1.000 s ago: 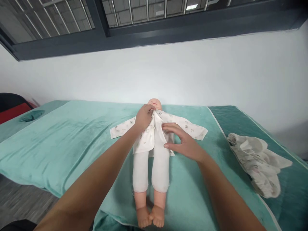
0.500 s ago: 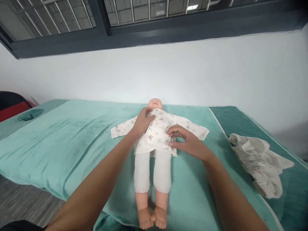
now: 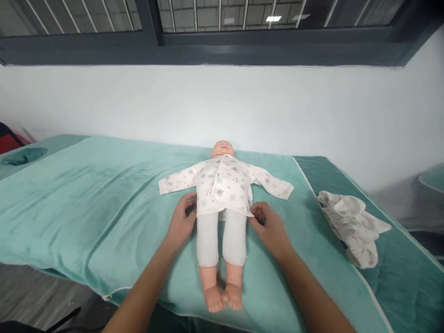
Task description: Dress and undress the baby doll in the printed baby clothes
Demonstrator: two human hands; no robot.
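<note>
A baby doll (image 3: 222, 148) lies on its back on the bed, its bare feet toward me. It wears a white printed wrap-front baby shirt (image 3: 231, 185) and white pants (image 3: 207, 240). Both sleeves are spread out to the sides. My left hand (image 3: 183, 217) is curved beside the shirt's left hem, thumb and index finger apart, fingertips at the cloth's edge. At the lower right corner of the shirt, my right hand (image 3: 269, 227) pinches the hem, drawing it out a little from the doll's hip.
A crumpled pale printed garment (image 3: 354, 226) lies on the right on a darker green strip of the bed (image 3: 104, 185). Behind the bed rises a white wall (image 3: 222, 101) under a dark window frame (image 3: 243, 48). A red and black object (image 3: 9, 138) stands at far left.
Both hands have moved from the front of the shirt down to its hem, one on each side. The shirt front now lies flatter. The view has shifted slightly.
</note>
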